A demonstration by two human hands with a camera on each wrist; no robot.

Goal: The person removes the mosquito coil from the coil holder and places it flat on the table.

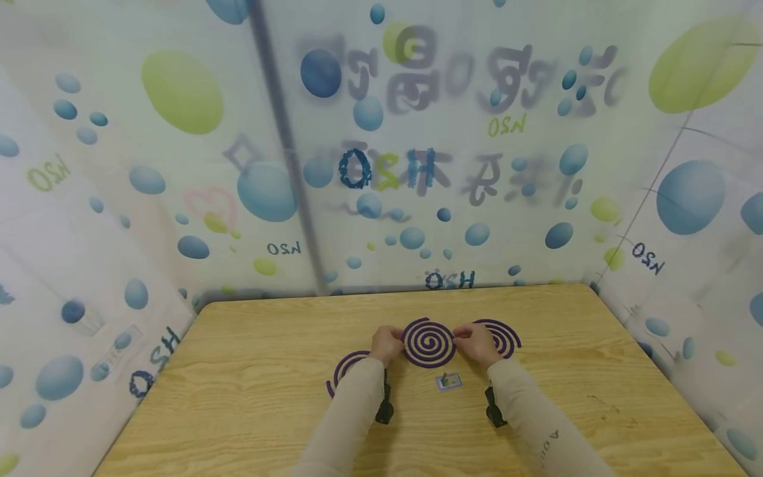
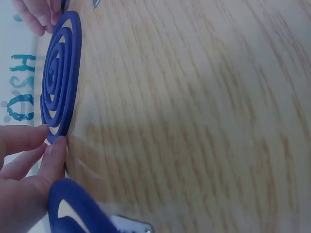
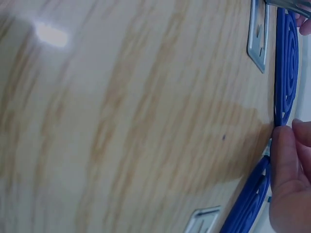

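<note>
Two pale sleeves [image 1: 352, 414] reach in from the near side, the right one with dark lettering, and a black device [image 1: 385, 407] sits at each wrist. Just beyond the wrists, between the arms, a small metal stand [image 1: 449, 381] with a raised tab lies on the wood-grained desk [image 1: 250, 404]. Another metal piece [image 2: 132, 225] shows at the bottom of the left wrist view, and one more [image 3: 203, 219] at the bottom of the right wrist view.

Farther in, the left hand [image 1: 388, 344] pinches the left edge of the middle coil [image 1: 429, 343] between thumb and fingertip, the gap no wider than the rim. The right hand [image 1: 475, 342] pinches the opposite edge the same way, thumb on the near side. The coil is a purple-blue, flat spiral, round and whole in outline, with pale desk showing between its turns. It is over the middle of the desk, just past the stand; whether it touches the wood I cannot tell.

A left coil [image 1: 341, 363] and a right coil [image 1: 503, 339], alike in colour, are partly hidden by the arms and hands. Behind the desk's far edge hangs white sheeting [image 1: 524, 212] with blue and green blots and mirrored lettering.
</note>
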